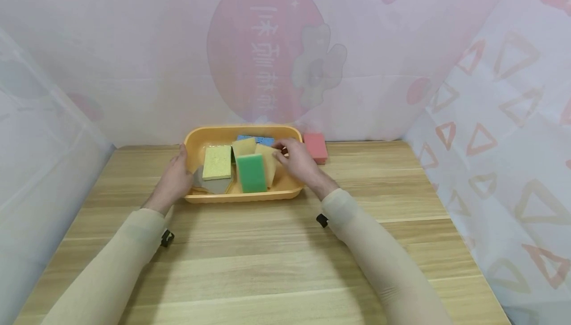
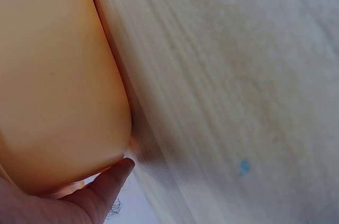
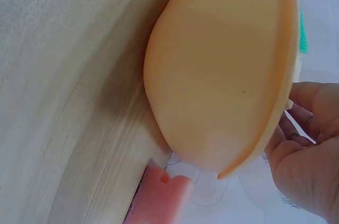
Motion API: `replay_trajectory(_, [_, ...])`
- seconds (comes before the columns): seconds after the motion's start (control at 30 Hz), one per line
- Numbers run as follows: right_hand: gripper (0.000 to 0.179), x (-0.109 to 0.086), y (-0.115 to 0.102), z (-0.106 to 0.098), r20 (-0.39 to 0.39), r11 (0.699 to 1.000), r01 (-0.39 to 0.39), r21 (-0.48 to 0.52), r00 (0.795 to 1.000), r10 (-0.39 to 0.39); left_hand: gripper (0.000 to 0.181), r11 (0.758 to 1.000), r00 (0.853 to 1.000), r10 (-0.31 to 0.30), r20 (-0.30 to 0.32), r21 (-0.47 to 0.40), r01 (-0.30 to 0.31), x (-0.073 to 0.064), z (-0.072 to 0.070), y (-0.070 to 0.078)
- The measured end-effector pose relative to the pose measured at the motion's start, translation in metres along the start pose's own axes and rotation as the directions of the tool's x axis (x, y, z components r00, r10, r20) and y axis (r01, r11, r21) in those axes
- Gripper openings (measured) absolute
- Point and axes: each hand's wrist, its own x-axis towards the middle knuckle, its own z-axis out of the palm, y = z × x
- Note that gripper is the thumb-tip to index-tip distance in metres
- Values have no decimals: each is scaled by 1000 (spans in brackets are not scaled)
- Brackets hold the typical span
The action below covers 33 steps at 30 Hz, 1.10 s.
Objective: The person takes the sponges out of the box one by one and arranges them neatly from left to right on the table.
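An orange plastic tray (image 1: 250, 197) holds several sponges. My left hand (image 1: 177, 175) lies against its left end, and its fingertip presses the outer wall in the left wrist view. Over the right rim, my right hand (image 1: 298, 160) pinches the edge of a pale yellow sponge (image 1: 270, 159) with thumb and curled fingers. In front of that one, a green-faced scouring sponge (image 1: 252, 174) stands upright. Another yellow sponge (image 1: 243, 146) leans behind them. At the left, a light yellow sponge (image 1: 217, 162) rests over a grey flat piece (image 1: 218, 186). A blue sponge (image 1: 263, 140) is partly hidden at the back.
A pink-red sponge (image 1: 315, 147) sits on the wooden table (image 1: 232, 265) just right of the tray. Behind the tray rises a printed pink cloth wall (image 1: 156, 67), with further cloth walls at both sides.
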Motion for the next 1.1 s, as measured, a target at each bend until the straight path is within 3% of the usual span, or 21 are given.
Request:
replay_trajectory(0.3, [28,-1,2,-11,-28,998,-30,59,999,31,99,1000,1000,-8,6,2,8,-1,0,0])
replay_trajectory(0.53, [27,-3,7,-21,-63,999,-17,47,998,20,97,1000,1000,-7,13,-4,7,0,-1,-2])
replay_trajectory(0.8, [26,-5,12,-35,-158,998,19,64,987,-9,98,1000,1000,-1,12,-2,1,0,-1,-2])
replay_trajectory(1.1, [30,-7,13,-53,-189,993,-9,121,981,32,98,1000,1000,17,5,4,-17,-1,-3,-1])
